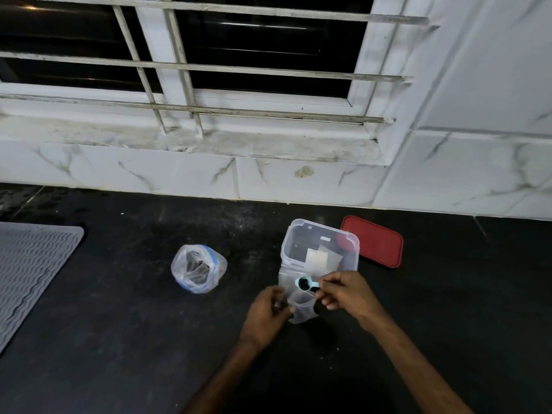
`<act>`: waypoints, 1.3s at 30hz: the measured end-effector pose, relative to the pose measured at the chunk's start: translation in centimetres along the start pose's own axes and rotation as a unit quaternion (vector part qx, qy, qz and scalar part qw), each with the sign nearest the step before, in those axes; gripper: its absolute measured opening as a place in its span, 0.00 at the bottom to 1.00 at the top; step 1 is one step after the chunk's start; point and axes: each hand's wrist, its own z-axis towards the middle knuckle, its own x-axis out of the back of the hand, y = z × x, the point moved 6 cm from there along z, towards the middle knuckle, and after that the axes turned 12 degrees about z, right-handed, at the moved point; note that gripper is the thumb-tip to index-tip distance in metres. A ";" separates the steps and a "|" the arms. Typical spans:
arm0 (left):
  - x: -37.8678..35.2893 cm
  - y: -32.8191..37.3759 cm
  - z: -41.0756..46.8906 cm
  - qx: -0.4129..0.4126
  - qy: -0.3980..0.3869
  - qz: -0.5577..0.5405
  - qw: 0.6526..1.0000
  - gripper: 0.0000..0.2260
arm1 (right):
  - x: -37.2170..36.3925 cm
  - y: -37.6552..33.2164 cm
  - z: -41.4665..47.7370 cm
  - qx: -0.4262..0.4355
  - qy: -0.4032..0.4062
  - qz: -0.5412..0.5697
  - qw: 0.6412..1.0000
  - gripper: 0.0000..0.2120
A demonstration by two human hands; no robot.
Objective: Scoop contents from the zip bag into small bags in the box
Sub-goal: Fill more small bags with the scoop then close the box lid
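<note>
A clear zip bag with a blue seal stands open on the dark counter, with dark contents inside. To its right stands a clear plastic box with small bags lying in it. In front of the box my left hand holds a small clear bag by its left edge, mouth up. My right hand grips the handle of a light blue scoop. The scoop's bowl holds dark contents and hovers over the small bag's mouth.
A red lid lies flat behind and to the right of the box. A grey ribbed mat covers the counter's left edge. A white marble wall and barred window sill run along the back.
</note>
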 end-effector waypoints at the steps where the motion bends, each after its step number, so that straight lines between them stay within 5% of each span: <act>1: -0.8 -0.1 0.1 -0.002 0.004 0.005 1.000 0.15 | 0.1 0.2 -0.1 0.005 -0.003 -0.028 1.000 0.06; 7: -3.3 0.7 0.6 0.003 0.015 0.016 1.000 0.15 | 1.2 0.5 -0.6 0.097 -0.026 -0.186 0.977 0.07; 11: -3.9 1.6 0.4 0.005 0.041 0.026 0.999 0.12 | -0.1 0.7 -1.0 0.242 -0.052 -0.360 0.900 0.13; 13: -3.8 1.8 0.2 0.010 0.053 0.027 0.998 0.12 | -0.2 0.8 -1.1 0.260 -0.057 -0.372 0.889 0.14; 18: -3.4 1.8 -0.4 0.023 0.071 0.026 0.997 0.08 | 2.1 0.6 -1.4 0.251 0.012 -0.186 0.950 0.10; 22: -2.7 2.5 -0.6 0.033 0.098 0.017 0.995 0.03 | 5.5 2.8 -0.4 0.106 0.049 0.078 0.990 0.06; 25: -2.3 2.5 -0.9 0.048 0.109 0.000 0.993 0.04 | 7.8 6.6 -0.2 0.008 0.076 0.118 0.990 0.05; 32: -1.6 2.8 -0.9 0.040 0.104 0.012 0.994 0.04 | 11.4 11.1 2.7 0.006 0.182 -0.001 0.983 0.10; 35: -2.1 3.2 -0.5 0.029 0.085 0.048 0.995 0.04 | 12.3 11.5 3.1 0.012 0.210 -0.090 0.973 0.05; 39: -1.9 4.1 -0.2 -0.004 0.070 0.104 0.992 0.04 | 12.1 9.7 0.8 0.074 0.273 -0.302 0.910 0.13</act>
